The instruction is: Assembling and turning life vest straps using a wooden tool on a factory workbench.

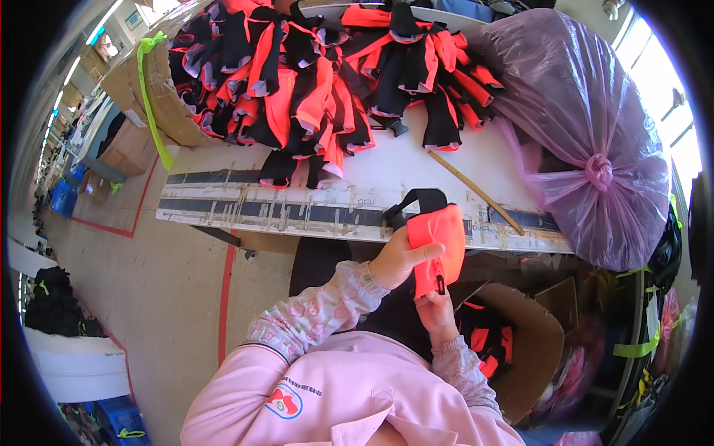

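Just past the front edge of the table, my left hand (401, 259) is closed on a bright orange fabric pouch (448, 232), its thumb lying across the front. A black strap (422, 198) loops out of the pouch's top, with a dark buckle beside it. My right hand (436, 311) pinches the pouch's lower end, next to a small black fitting (440, 285) that looks like a zipper pull. The far side of the pouch is hidden. Beyond my hands, a heap of similar orange and black fabric pieces (297, 97) covers the back of the table.
A wooden stick (480, 195) lies slantwise on the white table (245, 160). To the right bulges a knotted purple plastic bag (565, 97). An open cardboard box (532, 349) with orange and black pieces stands below right; another carton (160, 97) is at the left.
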The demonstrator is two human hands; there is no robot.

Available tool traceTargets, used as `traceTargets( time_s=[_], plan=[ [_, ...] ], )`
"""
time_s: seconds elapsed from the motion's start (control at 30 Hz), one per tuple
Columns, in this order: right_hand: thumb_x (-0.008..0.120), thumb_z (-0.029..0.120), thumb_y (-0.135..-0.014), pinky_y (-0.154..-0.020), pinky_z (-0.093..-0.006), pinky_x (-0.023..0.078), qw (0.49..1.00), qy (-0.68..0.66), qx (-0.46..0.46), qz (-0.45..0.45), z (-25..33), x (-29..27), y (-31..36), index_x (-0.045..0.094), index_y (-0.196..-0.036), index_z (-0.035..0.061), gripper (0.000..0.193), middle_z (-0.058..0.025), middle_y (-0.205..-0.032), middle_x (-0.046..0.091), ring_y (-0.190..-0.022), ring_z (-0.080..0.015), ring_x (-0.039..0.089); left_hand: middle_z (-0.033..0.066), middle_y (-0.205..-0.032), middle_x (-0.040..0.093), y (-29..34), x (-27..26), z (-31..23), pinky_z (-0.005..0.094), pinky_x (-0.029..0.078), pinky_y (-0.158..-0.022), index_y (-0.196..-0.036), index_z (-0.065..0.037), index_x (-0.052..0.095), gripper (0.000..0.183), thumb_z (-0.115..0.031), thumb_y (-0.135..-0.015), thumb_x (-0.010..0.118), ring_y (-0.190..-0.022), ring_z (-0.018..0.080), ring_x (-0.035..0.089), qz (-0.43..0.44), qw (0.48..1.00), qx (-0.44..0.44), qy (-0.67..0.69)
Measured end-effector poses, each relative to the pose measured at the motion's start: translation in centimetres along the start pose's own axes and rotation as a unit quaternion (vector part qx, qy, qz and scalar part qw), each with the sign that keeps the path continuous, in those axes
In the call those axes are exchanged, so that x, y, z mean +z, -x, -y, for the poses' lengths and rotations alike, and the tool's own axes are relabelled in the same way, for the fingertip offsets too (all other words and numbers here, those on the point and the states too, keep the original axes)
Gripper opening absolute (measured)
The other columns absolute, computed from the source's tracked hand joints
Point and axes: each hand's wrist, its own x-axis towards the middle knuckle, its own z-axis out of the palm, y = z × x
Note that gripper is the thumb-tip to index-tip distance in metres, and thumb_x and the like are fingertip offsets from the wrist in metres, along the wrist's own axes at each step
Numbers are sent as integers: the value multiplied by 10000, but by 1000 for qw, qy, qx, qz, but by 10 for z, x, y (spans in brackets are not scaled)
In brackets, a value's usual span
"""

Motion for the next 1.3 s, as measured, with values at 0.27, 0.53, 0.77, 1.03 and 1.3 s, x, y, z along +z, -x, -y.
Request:
traceTargets(
  time_s=[0.27,0.53,0.77,1.03,1.3],
  plan=[
    [618,74,-801,-926,-345,434,998,58,-25,15,11,-2,-5,545,-1161,99,367,-27,-1174,571,-1089,-185,543,34,-950,626,10,-1,2,265,453,-804,-1037,-5,591,224,-76,-825,612,-886,105,581,20,1000,-9,7],
    [635,-5,-765,-757,-283,475,810,568,-127,68,68,-14,-16,637,-859,-5,95,-57,-871,650,-826,-130,592,121,-1094,572,3,-22,-7,349,427,-881,-1101,13,530,372,-167,-796,647,-1010,209,550,80,997,-2,-10],
    [570,72,-780,-771,-404,435,393,830,-368,-143,190,-34,-112,589,-1004,63,226,-112,-976,574,-929,-291,539,122,-1159,526,-3,-21,-26,463,419,-936,-1191,-44,461,490,-273,-799,644,-1083,304,514,2,993,-38,116],
    [548,76,-778,-770,-412,436,337,887,-281,-145,205,-50,-109,580,-926,60,153,-125,-927,523,-922,-321,509,108,-1188,504,-18,-46,-44,428,407,-940,-1202,-45,449,433,-305,-871,548,-1089,263,494,-103,980,88,148],
    [492,111,-883,-440,-244,341,698,661,-243,-131,170,-58,37,535,-792,20,135,-12,-518,469,-465,-75,442,112,-1171,553,-32,-96,-66,412,426,-928,-1222,-29,450,438,-311,-894,522,-1063,243,539,-125,955,152,220]
  ],
)
